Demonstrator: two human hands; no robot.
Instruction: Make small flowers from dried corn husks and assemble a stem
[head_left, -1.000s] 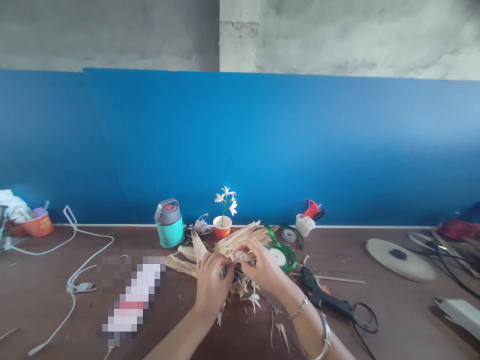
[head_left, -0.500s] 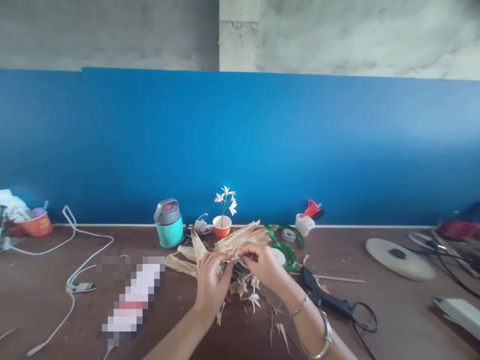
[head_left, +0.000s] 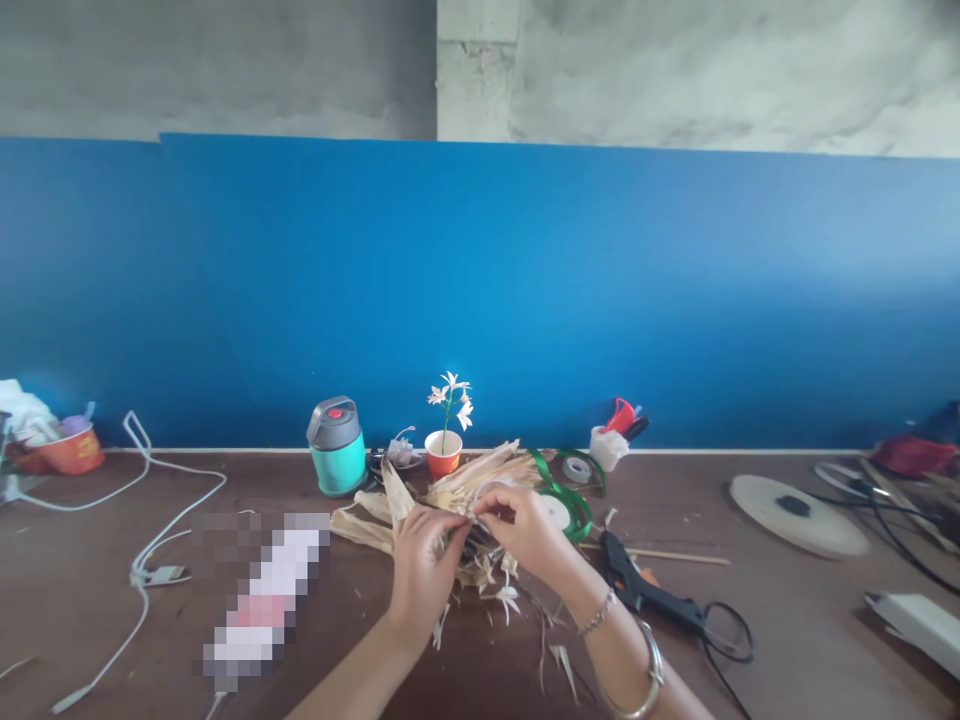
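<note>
White flowers [head_left: 452, 382] on a green stem [head_left: 446, 430], seemingly finished, upright in the paper cup [head_left: 443, 465]; loose blossoms [head_left: 508, 599] on the counter [head_left: 465, 685], apparently unattached. Between nearly closed fingers of left hand [head_left: 421, 568] and right hand [head_left: 526, 528], beside the husks [head_left: 484, 471], a small pale piece [head_left: 472, 516], probably unfinished.

Centre of the desk [head_left: 810, 650], left grip [head_left: 421, 565] and right grip [head_left: 531, 528] sit fingertips close together, husks [head_left: 487, 472] spread behind; farther back, a flower stem [head_left: 448, 418] stands in a cup [head_left: 444, 463]; left of that, the flask [head_left: 339, 466]; ribbon spool [head_left: 556, 513] just right of the right grip, tape roll [head_left: 576, 470] behind it; farther right, the glue gun [head_left: 660, 604], then the disc [head_left: 761, 503]; cables [head_left: 180, 472] far left; partition [head_left: 480, 280] behind everything.
</note>
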